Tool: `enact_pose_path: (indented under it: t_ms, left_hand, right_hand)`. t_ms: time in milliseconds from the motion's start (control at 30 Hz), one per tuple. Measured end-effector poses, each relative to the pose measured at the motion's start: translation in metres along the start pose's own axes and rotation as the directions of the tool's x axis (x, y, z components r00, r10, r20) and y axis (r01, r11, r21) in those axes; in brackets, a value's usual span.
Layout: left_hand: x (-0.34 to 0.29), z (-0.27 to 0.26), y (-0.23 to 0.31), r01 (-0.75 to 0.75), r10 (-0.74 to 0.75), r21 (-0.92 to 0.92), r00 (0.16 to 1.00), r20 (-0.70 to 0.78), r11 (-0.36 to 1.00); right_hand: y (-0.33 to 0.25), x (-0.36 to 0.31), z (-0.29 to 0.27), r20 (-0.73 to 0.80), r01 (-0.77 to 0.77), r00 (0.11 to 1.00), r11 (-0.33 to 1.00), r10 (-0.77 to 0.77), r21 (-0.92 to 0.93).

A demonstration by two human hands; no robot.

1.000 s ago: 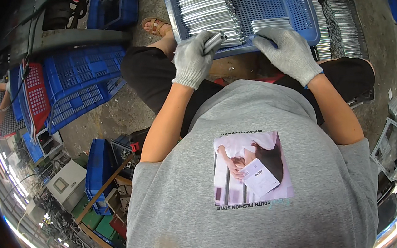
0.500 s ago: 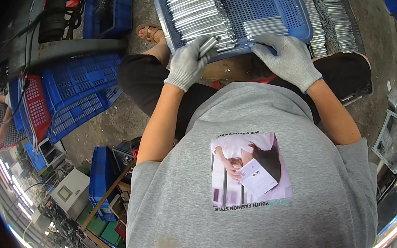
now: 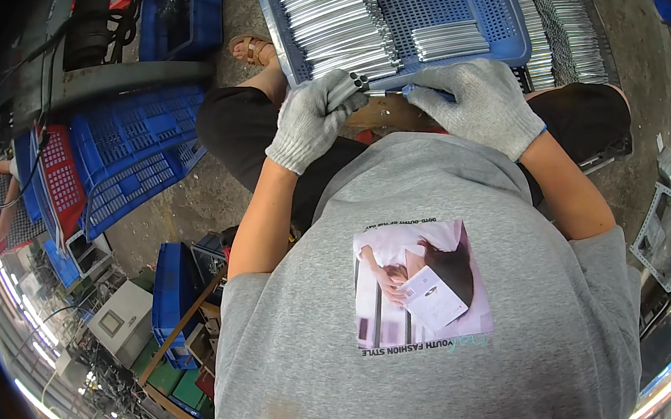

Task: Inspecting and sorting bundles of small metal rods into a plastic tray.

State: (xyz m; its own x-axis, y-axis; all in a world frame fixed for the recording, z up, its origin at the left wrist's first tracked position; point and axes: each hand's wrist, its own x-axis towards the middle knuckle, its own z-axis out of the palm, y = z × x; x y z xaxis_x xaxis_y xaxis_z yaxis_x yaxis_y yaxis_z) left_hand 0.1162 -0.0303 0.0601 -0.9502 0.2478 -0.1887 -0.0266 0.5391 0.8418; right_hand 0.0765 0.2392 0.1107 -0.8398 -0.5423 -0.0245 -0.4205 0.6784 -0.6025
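In my gloved left hand [image 3: 312,119] is a small bundle of short silvery metal tubes [image 3: 346,87], their open ends turned right toward my other hand. My gloved right hand [image 3: 480,103] is closed around a slim tool [image 3: 377,93] with a thin metal shaft and a bit of blue at its handle. The shaft reaches left, close to the tube ends; whether it enters one I cannot tell. Just beyond both hands is a blue perforated crate [image 3: 445,5]. Inside it lie a tall stack of tubes [image 3: 329,20] on the left and a smaller row of tubes [image 3: 448,40] at the near right.
Another tray of metal tubes [image 3: 572,25] stands right of the crate. Blue crates [image 3: 131,140] and a red basket [image 3: 63,171] are at the left, where another person's arm [image 3: 6,210] shows. A metal frame [image 3: 669,238] lies at the far right.
My right hand has moved left from the crate's near edge, bringing the slim tool into view by the tubes. The left hand has shifted slightly, turning the tube ends toward it.
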Motion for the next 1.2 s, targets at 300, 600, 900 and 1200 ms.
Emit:
enact_pose_path:
  t_ms: [300,600,900,1200]
  left_hand:
    - [-0.005,0.009,0.004,-0.080,0.093,0.109,0.989,-0.113,0.991]
    - [-0.005,0.010,0.015,-0.232,0.311,0.328,0.925,-0.216,0.916]
    - [-0.008,0.012,0.012,-0.177,0.250,0.285,0.938,-0.241,0.942]
    - [-0.010,0.009,0.011,-0.165,0.212,0.227,0.956,-0.201,0.960]
  right_hand:
    - [-0.002,0.002,-0.001,0.097,-0.040,0.994,0.994,0.050,-0.104]
    - [-0.008,0.006,-0.007,0.066,-0.044,0.997,0.996,0.049,-0.083]
    - [-0.006,0.002,0.003,0.076,0.010,0.997,0.995,-0.002,-0.095]
    - [-0.008,0.014,-0.001,0.133,-0.110,0.983,0.985,0.128,-0.136]
